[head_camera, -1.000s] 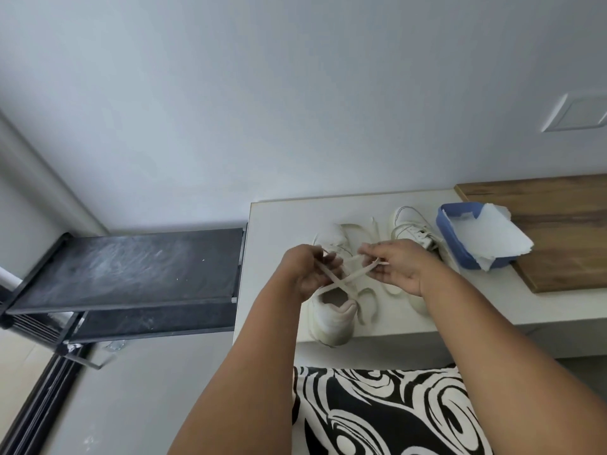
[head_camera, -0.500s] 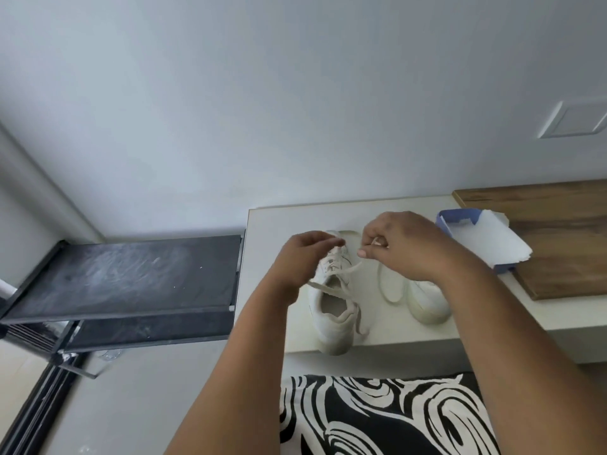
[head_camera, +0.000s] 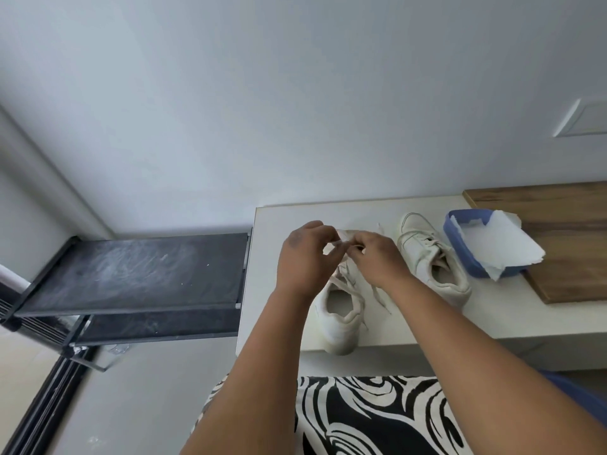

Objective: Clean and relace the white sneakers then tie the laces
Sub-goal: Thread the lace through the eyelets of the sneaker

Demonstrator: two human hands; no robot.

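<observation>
White laces [head_camera: 343, 244] are pinched by left hand [head_camera: 307, 257] and right hand [head_camera: 377, 257] above the near sneaker [head_camera: 338, 310] on the surface [head_camera: 410, 323].

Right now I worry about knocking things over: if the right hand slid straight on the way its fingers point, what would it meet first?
The right hand points left, toward the left hand, which would likely be met first; both pinch the lace over the near sneaker. Depth is unclear.
</observation>
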